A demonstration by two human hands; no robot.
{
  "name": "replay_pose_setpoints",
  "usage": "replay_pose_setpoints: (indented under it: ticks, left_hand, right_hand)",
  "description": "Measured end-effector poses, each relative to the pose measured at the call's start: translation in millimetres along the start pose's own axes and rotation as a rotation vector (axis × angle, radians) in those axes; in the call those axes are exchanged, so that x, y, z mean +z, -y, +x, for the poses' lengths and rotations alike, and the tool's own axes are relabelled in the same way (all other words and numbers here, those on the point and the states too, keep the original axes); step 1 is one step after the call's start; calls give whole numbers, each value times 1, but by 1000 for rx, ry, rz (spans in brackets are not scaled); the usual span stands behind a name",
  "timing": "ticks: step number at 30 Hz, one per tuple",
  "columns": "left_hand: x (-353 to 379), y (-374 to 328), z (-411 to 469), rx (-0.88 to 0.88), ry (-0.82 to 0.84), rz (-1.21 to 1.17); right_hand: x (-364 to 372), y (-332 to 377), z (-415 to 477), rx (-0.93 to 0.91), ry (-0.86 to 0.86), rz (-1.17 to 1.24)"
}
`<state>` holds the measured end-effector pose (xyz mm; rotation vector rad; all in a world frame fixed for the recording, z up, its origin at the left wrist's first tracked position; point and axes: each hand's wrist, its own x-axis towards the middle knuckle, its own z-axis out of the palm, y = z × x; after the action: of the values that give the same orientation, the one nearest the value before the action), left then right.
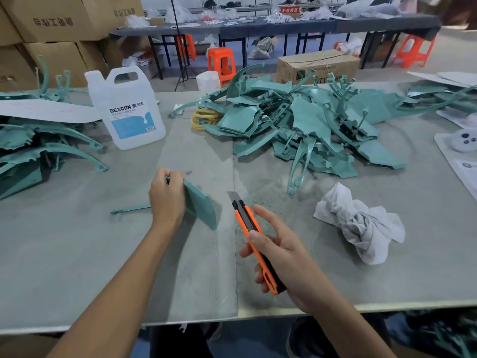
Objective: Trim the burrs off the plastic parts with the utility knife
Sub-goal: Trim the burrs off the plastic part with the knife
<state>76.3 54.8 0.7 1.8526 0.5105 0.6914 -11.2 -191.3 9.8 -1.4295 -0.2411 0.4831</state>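
Matt teal plastic parts [304, 122] heap on a rough grey felt-like table [77, 254]; a translucent plastic jug [126, 109], crumpled white cloth [361, 226], orange plastic knife [255, 241] with metal blade.

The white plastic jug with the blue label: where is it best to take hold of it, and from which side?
Grip the moulded handle at the top of the white plastic jug, coming from above. The jug stands upright, and the slot under the handle is open right through.
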Motion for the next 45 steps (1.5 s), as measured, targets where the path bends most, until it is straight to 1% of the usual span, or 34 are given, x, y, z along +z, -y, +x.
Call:
replay_pose_setpoints:
  ticks: [9, 14, 17, 21, 23, 25, 28, 30, 32, 34, 37, 39, 40, 45]
  left_hand:
    - [10, -1, 4, 10, -8, 11]
    - [12, -1, 5, 8, -7, 12]
    - [13, -1, 4, 3, -13, 1]
    - [13, 2, 4, 2, -29, -17]
    - [14, 3, 6, 2, -39, -9]
    - [16, 3, 6, 1, -53, 12]
    - [20, 1, 7, 4, -65, 28]
    - [20, 1, 8, 2, -66, 35]
    - [20, 2, 9, -4, -62, 38]
    - [19, 2, 9, -10, -58, 38]
    - [19, 1, 8, -20, -54, 30]
    - [19, 0, 7, -21, -55, 30]
    - [19, 0, 7, -20, -53, 30]
    - [19, 1, 6, -24, -47, 28]
  right_hand:
    - [16, 10, 6, -42, 35, -23]
    - [19, 12, 7, -35, 22, -38]
    - [19, 10, 10, -4, -7, -65]
    - [22, -2, 17, 98, -61, -141]
    - [24, -10, 19, 123, -93, -275]
    - [24, -16, 22, 109, -106, -515]
    - [27, -20, 26, 69, -78, -914]
    - [29, -18, 28, 52, -76, -1039]
    - [28, -16, 27, 53, -67, -1017]
    - [24, -12, 22, 46, -79, -912]
    - [17, -4, 16, 0, -161, -673]
    - [21, 7, 11, -20, -187, -485]
    - [23, 11, 9, -33, -187, -428]
    - [31, 20, 11, -61, -157, -321]
